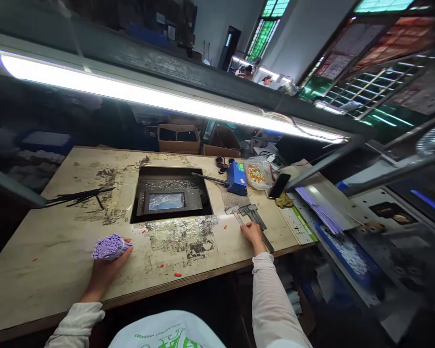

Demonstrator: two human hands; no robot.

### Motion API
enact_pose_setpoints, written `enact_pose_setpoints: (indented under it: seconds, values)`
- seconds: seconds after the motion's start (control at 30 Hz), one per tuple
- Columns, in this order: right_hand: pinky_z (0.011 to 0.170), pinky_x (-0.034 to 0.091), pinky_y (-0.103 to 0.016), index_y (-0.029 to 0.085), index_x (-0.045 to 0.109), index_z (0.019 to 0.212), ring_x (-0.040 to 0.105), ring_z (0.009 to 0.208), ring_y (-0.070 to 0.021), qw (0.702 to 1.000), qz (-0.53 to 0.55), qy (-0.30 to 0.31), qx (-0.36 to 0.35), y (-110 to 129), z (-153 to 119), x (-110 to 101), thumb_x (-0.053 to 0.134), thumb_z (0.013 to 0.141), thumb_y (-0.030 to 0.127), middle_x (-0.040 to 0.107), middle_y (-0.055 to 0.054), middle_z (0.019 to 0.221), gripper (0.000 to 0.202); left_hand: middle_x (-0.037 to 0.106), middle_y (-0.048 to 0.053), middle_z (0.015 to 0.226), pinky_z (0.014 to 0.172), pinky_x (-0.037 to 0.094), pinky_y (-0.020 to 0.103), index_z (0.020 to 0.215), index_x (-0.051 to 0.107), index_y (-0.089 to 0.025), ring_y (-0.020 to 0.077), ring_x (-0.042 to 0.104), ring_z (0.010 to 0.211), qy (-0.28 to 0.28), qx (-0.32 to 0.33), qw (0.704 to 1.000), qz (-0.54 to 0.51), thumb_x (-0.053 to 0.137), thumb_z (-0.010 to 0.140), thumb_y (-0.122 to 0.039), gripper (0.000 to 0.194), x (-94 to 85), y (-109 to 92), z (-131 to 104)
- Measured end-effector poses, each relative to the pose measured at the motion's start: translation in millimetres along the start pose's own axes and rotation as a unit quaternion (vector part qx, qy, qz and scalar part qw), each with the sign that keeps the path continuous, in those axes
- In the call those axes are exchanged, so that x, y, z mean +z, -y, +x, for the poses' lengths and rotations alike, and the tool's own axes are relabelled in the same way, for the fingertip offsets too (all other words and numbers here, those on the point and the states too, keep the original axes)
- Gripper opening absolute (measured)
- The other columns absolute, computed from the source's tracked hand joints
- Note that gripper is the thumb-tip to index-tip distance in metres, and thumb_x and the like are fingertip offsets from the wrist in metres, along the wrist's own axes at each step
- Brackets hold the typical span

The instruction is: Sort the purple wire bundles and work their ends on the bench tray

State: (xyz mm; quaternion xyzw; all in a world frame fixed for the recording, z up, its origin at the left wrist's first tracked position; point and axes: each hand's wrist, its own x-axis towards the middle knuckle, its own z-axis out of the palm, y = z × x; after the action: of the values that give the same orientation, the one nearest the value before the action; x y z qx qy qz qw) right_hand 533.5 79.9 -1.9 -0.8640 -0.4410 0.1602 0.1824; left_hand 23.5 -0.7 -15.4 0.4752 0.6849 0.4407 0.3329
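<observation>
purple sticks [110,247] in left grip [107,268]

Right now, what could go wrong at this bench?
1. The left hand grips a bundle of purple sticks upright; a loose grip could spill them across the wooden table.
2. The right hand rests on metal tools near the table's edge; a nudge might push them off.
3. Both lie close to the open cutout, so small parts could drop in.

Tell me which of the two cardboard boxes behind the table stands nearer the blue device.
The right brown cardboard box, open and tilted, stands nearer the blue box-shaped device. The left brown cardboard box sits behind the table's rectangular cut-out.
</observation>
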Motion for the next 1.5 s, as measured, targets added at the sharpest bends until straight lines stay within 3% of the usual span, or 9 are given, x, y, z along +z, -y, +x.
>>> enact_pose_setpoints:
  seconds: [0.2, 0.33, 0.47, 0.6, 0.67, 0.83, 0.97, 1.2, 1.5]
  values:
    - [0.063, 0.048, -0.036, 0.023, 0.05, 0.057, 0.062, 0.061, -0.0242, 0.995, 0.03, 0.089, -0.036, -1, 18, 0, 0.066, 0.061, 0.036, 0.061, -0.005, 0.057, 0.021, 0.072, 0.004, 0.094, 0.099, 0.047, 0.044, 0.089, 0.062, -0.023, 0.0268, 0.066, 0.097, -0.028, -0.029, 0.999, 0.001, 0.067, 0.065, -0.043, 0.031, 3.6, -8, -5]
    - [0.055, 0.047, -0.031, 0.023, 0.051, 0.075, 0.062, 0.055, -0.0204, 0.97, 0.189, 0.117, -0.095, 29, 22, 5, 0.063, 0.062, 0.046, 0.065, -0.003, 0.061, 0.03, 0.071, 0.006, 0.096, 0.101, 0.044, 0.046, 0.089, 0.062, -0.023, 0.0276, 0.065, 0.099, -0.039, -0.022, 0.999, 0.019, 0.064, 0.068, -0.04, 0.027, 6.0, -12, -7]
    - [0.06, 0.05, -0.031, 0.02, 0.056, 0.091, 0.065, 0.064, -0.02, 0.927, 0.26, 0.173, -0.21, 105, 17, 26, 0.063, 0.067, 0.048, 0.07, -0.007, 0.078, 0.038, 0.071, 0.007, 0.095, 0.101, 0.043, 0.045, 0.088, 0.063, -0.023, 0.0278, 0.064, 0.099, -0.044, -0.021, 0.998, 0.033, 0.062, 0.07, -0.039, 0.025, 6.9, -16, -8]
    - [0.064, 0.051, -0.032, 0.018, 0.064, 0.093, 0.066, 0.066, -0.0203, 0.892, 0.185, 0.261, -0.32, 198, 4, 73, 0.053, 0.08, 0.041, 0.072, -0.009, 0.079, 0.029, 0.072, 0.007, 0.095, 0.102, 0.042, 0.045, 0.088, 0.065, -0.023, 0.0293, 0.064, 0.1, -0.044, -0.027, 0.998, 0.046, 0.062, 0.069, -0.039, 0.025, 6.7, -19, -9]
    - [0.067, 0.052, -0.03, 0.017, 0.067, 0.096, 0.067, 0.066, -0.0188, 0.884, 0.129, 0.295, -0.34, 238, -4, 103, 0.048, 0.085, 0.033, 0.073, -0.007, 0.08, 0.027, 0.072, 0.008, 0.096, 0.101, 0.042, 0.045, 0.089, 0.065, -0.023, 0.03, 0.064, 0.102, -0.04, -0.031, 0.998, 0.047, 0.064, 0.068, -0.038, 0.026, 6.5, -20, -8]
    - [0.07, 0.05, -0.026, 0.015, 0.07, 0.096, 0.068, 0.066, -0.0163, 0.87, 0.048, 0.331, -0.362, 298, -17, 168, 0.049, 0.088, 0.025, 0.074, -0.007, 0.079, 0.025, 0.072, 0.008, 0.098, 0.1, 0.044, 0.043, 0.093, 0.065, -0.024, 0.0292, 0.064, 0.103, -0.031, -0.038, 0.998, 0.032, 0.064, 0.069, -0.036, 0.027, 6.5, -18, -9]
    - [0.077, 0.047, -0.024, 0.016, 0.072, 0.094, 0.069, 0.078, -0.0173, 0.867, -0.01, 0.321, -0.381, 320, -20, 194, 0.052, 0.09, 0.028, 0.075, -0.008, 0.084, 0.024, 0.072, 0.008, 0.099, 0.099, 0.045, 0.042, 0.093, 0.065, -0.023, 0.0273, 0.065, 0.101, -0.03, -0.034, 0.999, 0.025, 0.065, 0.071, -0.034, 0.025, 7.3, -16, -10]
    - [0.081, 0.045, -0.026, 0.018, 0.073, 0.099, 0.067, 0.093, -0.0222, 0.853, -0.106, 0.307, -0.408, 338, -26, 208, 0.051, 0.09, 0.032, 0.074, -0.011, 0.094, 0.027, 0.07, 0.007, 0.098, 0.094, 0.05, 0.038, 0.094, 0.061, -0.02, 0.0224, 0.066, 0.097, -0.044, -0.028, 0.998, -0.018, 0.065, 0.072, -0.031, 0.025, 9.1, -16, -11]
    - [0.084, 0.046, -0.029, 0.024, 0.07, 0.109, 0.064, 0.106, -0.0242, 0.854, -0.177, 0.289, -0.394, 317, -5, 200, 0.048, 0.09, 0.034, 0.07, -0.009, 0.11, 0.031, 0.071, 0.006, 0.098, 0.096, 0.049, 0.04, 0.095, 0.062, -0.02, 0.0226, 0.066, 0.097, -0.036, -0.006, 0.999, 0.037, 0.064, 0.073, -0.033, 0.025, 7.8, -8, -10]
